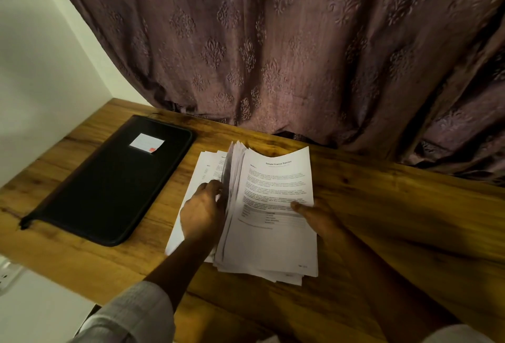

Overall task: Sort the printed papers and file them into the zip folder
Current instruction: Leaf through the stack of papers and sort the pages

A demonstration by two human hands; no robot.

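Observation:
A thick stack of printed papers lies on the wooden table, its left edge lifted and fanned. My right hand grips the stack's right side, thumb on the top sheet, fingers hidden beneath. My left hand reaches between the lifted sheets and a few flat sheets lying to the left; its fingertips are hidden among the pages. A black zip folder lies zipped up and flat at the left, with a white label on its cover.
A purple patterned curtain hangs along the table's far edge. A white wall bounds the left side. Bare wood lies to the right of the stack and along the front.

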